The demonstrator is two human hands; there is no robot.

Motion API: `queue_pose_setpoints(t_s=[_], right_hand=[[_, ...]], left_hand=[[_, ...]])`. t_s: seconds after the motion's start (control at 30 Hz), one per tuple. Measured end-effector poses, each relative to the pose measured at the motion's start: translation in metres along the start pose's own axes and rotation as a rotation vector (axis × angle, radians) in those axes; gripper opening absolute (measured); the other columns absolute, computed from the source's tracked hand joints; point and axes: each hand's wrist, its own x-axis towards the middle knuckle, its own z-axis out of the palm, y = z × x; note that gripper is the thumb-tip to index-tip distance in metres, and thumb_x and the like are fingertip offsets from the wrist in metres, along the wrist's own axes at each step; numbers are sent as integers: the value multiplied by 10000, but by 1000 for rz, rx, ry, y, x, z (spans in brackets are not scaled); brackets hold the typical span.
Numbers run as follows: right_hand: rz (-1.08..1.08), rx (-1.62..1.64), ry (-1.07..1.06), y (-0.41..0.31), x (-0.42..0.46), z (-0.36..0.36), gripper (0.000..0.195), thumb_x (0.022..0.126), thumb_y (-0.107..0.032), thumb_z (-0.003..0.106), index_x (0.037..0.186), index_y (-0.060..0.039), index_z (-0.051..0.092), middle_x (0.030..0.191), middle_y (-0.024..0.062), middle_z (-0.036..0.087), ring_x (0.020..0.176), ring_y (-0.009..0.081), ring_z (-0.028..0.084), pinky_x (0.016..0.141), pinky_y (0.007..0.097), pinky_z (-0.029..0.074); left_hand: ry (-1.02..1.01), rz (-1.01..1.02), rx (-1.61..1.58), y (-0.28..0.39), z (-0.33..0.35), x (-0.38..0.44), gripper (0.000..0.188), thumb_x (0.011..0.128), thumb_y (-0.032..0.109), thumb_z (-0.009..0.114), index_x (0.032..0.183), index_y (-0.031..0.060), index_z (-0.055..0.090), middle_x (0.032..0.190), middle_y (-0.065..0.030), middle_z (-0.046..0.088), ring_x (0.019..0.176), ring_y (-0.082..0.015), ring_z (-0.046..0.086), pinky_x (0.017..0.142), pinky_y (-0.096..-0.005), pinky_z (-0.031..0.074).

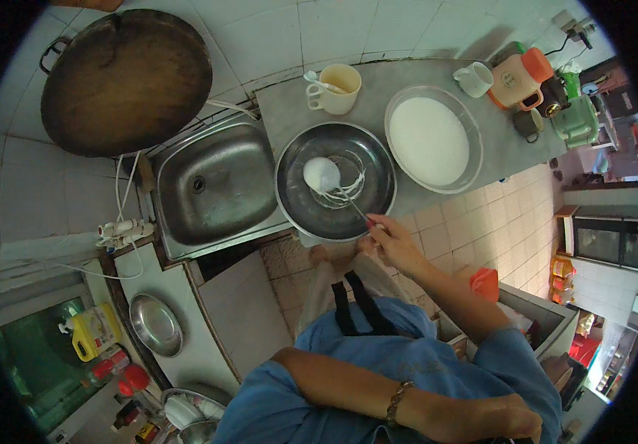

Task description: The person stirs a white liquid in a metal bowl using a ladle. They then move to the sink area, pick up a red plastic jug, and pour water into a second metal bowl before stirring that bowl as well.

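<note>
My right hand (391, 238) is closed on the thin handle of a ladle (357, 206). The ladle's round head, white with its contents, is over or in a wide metal bowl (297, 208); whether it touches the bottom is unclear. Thin white looping streaks lie in the bowl around it. To the right of the bowl stands a translucent plastic basin (475, 161) with a smooth white substance (430, 141), liquid or fine grains. My left forearm, with a bracelet, lies across my body. My left hand (491, 416) is bent near the bottom edge, its fingers mostly hidden.
A steel sink (216, 183) adjoins the grey counter (280, 94); a large wok (127, 83) hangs above it. Behind the bowl is a cream mug (341, 91) with a toothbrush. More mugs and an orange-lidded jug (519, 80) stand at right. A metal dish (156, 324) lies left.
</note>
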Motion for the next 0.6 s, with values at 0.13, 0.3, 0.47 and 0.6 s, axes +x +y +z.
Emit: queue_pose_setpoints(t_s=[0.13, 0.3, 0.47, 0.6], right_hand=[[-308, -203, 45, 12, 51, 6, 361, 1026, -127, 518, 1374, -28, 521, 899, 58, 624, 693, 105, 565, 583, 258, 456], [-461, -304, 200, 5, 61, -14, 353, 1019, -63, 504, 1369, -19, 511, 969, 67, 618, 770, 121, 603, 681, 275, 491], [-470, -380, 254, 40, 38, -60, 343, 1017, -64, 493, 1358, -31, 507, 981, 107, 630, 732, 156, 615, 705, 311, 522], [-320, -458, 166, 34, -30, -48, 357, 1025, -47, 483, 1381, -16, 483, 966, 66, 611, 774, 138, 603, 710, 291, 501]], left_hand=[[-2, 161, 53, 73, 36, -3, 510, 1052, 388, 416, 1014, -26, 712, 879, -84, 694, 737, -130, 602, 672, -275, 494], [5, 161, 57, 69, 36, -4, 518, 1057, 410, 428, 988, -13, 718, 865, -62, 688, 718, -114, 594, 650, -271, 483], [-49, 99, 0, 75, 38, -6, 524, 1052, 435, 434, 975, 3, 721, 843, -47, 685, 699, -95, 584, 635, -262, 474], [-42, 88, -5, 74, 41, -7, 521, 1046, 437, 434, 975, 10, 723, 817, -38, 681, 671, -91, 573, 611, -256, 464]])
